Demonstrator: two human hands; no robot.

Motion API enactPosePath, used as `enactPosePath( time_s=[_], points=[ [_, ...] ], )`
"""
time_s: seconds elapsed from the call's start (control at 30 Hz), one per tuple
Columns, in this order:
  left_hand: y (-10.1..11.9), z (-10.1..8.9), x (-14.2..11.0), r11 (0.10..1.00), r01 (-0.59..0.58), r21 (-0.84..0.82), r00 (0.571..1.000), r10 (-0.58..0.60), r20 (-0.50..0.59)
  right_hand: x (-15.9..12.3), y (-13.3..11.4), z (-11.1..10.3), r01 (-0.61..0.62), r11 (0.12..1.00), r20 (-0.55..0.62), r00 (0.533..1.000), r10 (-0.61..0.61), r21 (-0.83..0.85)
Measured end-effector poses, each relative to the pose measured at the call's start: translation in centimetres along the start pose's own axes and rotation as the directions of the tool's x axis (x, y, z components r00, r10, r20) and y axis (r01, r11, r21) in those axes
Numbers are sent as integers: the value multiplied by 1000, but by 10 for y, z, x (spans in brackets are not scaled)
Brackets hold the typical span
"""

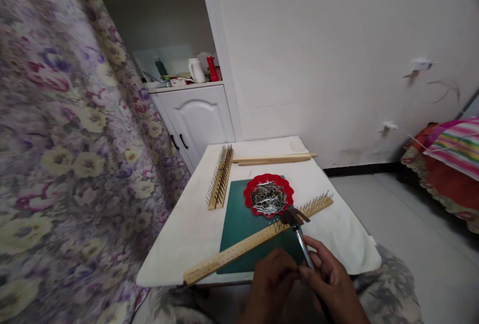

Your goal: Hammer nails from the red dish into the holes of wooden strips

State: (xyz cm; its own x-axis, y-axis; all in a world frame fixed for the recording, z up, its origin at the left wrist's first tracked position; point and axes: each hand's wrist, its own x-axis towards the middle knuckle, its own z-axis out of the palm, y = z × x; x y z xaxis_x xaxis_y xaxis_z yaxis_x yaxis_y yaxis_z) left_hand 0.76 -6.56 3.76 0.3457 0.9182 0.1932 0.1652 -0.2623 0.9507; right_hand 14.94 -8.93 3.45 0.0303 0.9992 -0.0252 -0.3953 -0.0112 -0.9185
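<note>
My right hand (329,276) is wrapped round the handle of a claw hammer (302,244), its dark head raised over a wooden strip. Beside it, my left hand (275,274) is closed, with its fingertips meeting the right hand's fingers; what they hold, if anything, is too small to make out. The wooden strip (234,250) lies aslant across a green mat (234,214). Nails stand up along its far right part, and rows of small holes mark the near left part. Behind the strip, a red scalloped bowl (247,195) holds a heap of loose nails (269,198).
A nail-studded board (220,179) lies at the table's left, and bare wooden strips (275,159) lie along the back. The white-covered table (179,244) stands near a wall, a white cabinet (202,119) and a floral curtain (75,164). A bed edge (445,164) is at right.
</note>
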Motion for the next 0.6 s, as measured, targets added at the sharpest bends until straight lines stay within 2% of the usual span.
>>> enactPosePath(
  time_s=[0.07,0.1,0.17,0.23,0.33,0.47,0.6],
  points=[
    [-4,-3,0,999,3,34,1000,-3,7,0,4,-2,-30,999,15,999,30,-22],
    [-7,-5,1,999,26,43,999,-25,-26,0,5,-4,-39,998,22,999,40,-38],
    [-17,-11,6,993,107,52,983,-98,-157,0,6,-7,-35,997,22,999,37,-72],
    [-28,-18,14,980,192,56,941,-168,-294,1,6,-9,-31,994,12,999,33,-103],
    [-40,-26,28,969,228,93,899,-173,-402,1,5,-10,-42,993,-10,999,41,-113],
    [-47,-26,39,970,172,169,902,-86,-424,-1,7,-9,-65,992,-30,998,62,-107],
    [-54,-23,41,967,183,177,904,-95,-417,-2,8,-9,-63,995,-56,997,59,-77]
  ],
)
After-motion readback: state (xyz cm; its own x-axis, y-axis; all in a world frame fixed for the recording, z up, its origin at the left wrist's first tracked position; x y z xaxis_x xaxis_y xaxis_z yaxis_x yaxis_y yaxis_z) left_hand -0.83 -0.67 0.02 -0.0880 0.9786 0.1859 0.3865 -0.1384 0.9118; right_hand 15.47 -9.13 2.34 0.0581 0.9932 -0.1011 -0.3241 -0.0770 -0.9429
